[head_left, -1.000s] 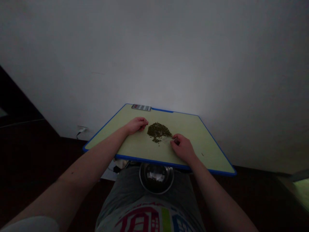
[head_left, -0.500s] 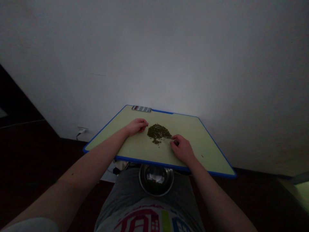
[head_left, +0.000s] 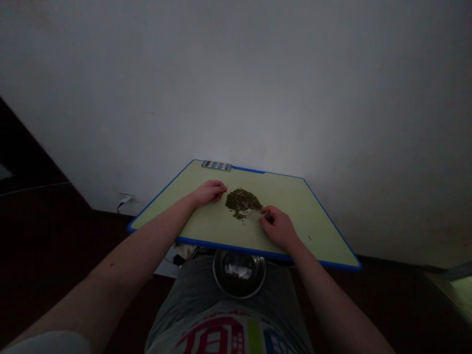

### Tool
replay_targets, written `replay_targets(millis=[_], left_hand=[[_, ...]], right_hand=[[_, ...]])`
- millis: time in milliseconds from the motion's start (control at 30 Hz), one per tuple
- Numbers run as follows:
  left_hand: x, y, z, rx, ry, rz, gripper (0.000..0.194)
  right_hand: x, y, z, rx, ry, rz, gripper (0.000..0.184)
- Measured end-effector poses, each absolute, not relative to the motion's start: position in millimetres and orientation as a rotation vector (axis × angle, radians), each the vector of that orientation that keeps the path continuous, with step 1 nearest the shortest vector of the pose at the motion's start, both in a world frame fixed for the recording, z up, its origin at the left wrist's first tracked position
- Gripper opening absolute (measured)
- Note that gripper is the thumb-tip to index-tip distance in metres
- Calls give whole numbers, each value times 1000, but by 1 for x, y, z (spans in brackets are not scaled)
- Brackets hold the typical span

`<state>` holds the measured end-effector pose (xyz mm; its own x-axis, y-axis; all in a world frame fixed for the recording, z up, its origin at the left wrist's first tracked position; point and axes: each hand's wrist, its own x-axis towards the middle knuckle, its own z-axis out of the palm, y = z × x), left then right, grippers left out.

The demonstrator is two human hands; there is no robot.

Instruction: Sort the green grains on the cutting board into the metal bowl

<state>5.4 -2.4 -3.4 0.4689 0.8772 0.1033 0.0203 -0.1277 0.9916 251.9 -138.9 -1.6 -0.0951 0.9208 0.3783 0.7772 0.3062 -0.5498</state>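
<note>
Potentially, the right hand (head_left: 280, 229), its grip holding a thin clear piece (head_left: 252, 214), jerks small green grains (head_left: 242, 199) off the yellow-green counter's (head_left: 313, 214) near edge; left hand's (head_left: 207, 193) grip: narrow.

Open surface (head_left: 295, 206) extends beyond the right hand (head_left: 278, 226); the pile (head_left: 243, 201) obstructs passage between both hands.

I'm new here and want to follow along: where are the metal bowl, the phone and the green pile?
Metal bowl (head_left: 239, 290): head view, its inside near the bottom.
Phone (head_left: 216, 165): head view, mid-screen.
Green pile (head_left: 241, 200): head view, its middle.
</note>
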Motion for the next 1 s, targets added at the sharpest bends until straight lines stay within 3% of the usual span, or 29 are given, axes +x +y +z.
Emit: replay_targets(millis=[1000], left_hand=[[4,1,-7,1499,825,897,19]], right_hand=[[251,-143,1,-1475,-1924,360,15]])
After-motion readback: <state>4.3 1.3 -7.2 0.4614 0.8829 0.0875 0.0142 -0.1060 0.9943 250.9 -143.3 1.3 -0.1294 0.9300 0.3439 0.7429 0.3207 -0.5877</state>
